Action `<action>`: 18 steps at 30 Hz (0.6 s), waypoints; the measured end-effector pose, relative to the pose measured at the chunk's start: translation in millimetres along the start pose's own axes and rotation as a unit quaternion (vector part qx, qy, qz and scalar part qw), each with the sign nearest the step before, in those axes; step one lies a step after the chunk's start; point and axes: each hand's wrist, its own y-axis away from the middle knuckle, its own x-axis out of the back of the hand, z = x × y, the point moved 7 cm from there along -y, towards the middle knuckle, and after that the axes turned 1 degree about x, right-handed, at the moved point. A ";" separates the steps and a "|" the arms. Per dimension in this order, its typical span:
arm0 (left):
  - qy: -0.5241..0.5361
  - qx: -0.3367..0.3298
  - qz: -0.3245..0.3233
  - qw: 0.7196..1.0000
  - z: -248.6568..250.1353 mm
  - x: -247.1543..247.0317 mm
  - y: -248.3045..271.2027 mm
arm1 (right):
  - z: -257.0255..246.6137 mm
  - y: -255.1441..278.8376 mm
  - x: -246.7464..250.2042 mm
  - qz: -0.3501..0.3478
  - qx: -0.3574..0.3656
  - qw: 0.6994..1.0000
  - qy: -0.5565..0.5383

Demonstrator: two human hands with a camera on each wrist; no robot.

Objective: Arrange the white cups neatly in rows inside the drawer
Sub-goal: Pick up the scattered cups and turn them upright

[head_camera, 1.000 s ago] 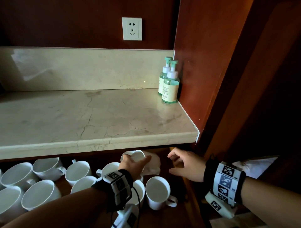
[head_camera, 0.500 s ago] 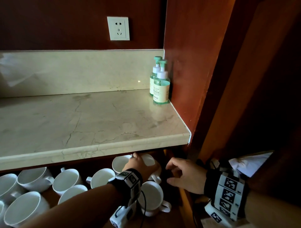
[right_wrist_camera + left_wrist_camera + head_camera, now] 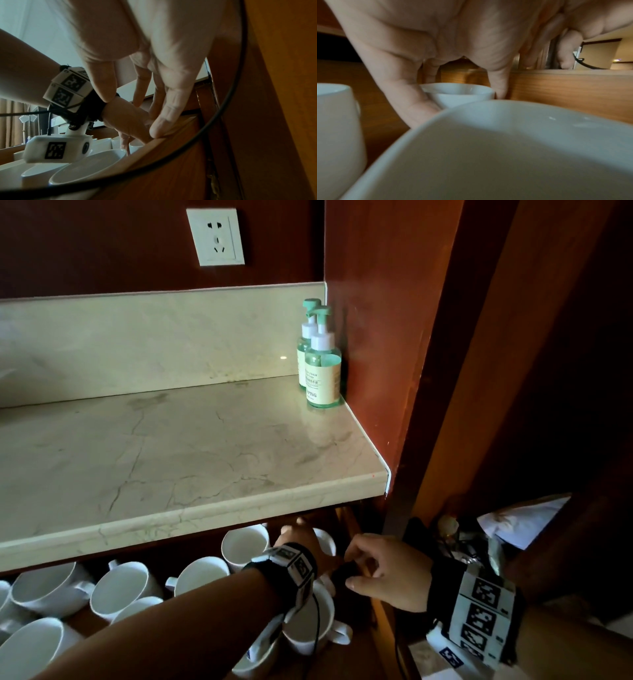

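**Cup goes down into the drawer's back right corner**

A second ago the left hand (image 3: 301,546) carried a white cup tipped on its side in front of the desk (image 3: 191,446) edge; now that corner cup (image 3: 457,93) sits upright and low under the desk, close to the drawer's right wall (image 3: 570,89). In the left wrist view the thumb and fingers (image 3: 500,86) of the left grip are spread around the rim, touching it on both sides. Whether the cup's base already rests on the drawer floor I cannot tell. My reading is that this placement starts or extends the back row, with release the next step.

The right hand (image 3: 387,573) has moved closer to the wall; its grip is loosely curled with one fingertip (image 3: 157,129) pressing on the wall's top edge, holding nothing.

Left of the corner cup, the other white cups (image 3: 123,590) lie scattered, some tilted, so most of the sorting remains. The desk overhang hides the drawer's back, a near cup (image 3: 505,155) blocks much of the left wrist view, and the corner cup's handle is not visible.
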 end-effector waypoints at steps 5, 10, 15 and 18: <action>-0.026 0.010 -0.013 1.000 2.5 -3.5 -5.2 | 2.8 -2.1 -0.5 0.005 0.002 1.000 -0.016; -0.045 0.003 -0.033 0.998 -1.9 -7.7 -7.3 | -6.6 -5.1 -1.6 0.008 0.014 1.000 -0.004; -0.018 -0.089 -0.024 0.996 -18.0 9.9 -1.1 | -30.0 -18.1 4.0 0.008 0.019 1.000 0.007; -0.007 -0.119 -0.006 0.993 -38.1 27.9 11.5 | -53.6 -27.9 5.8 0.008 0.030 0.998 0.053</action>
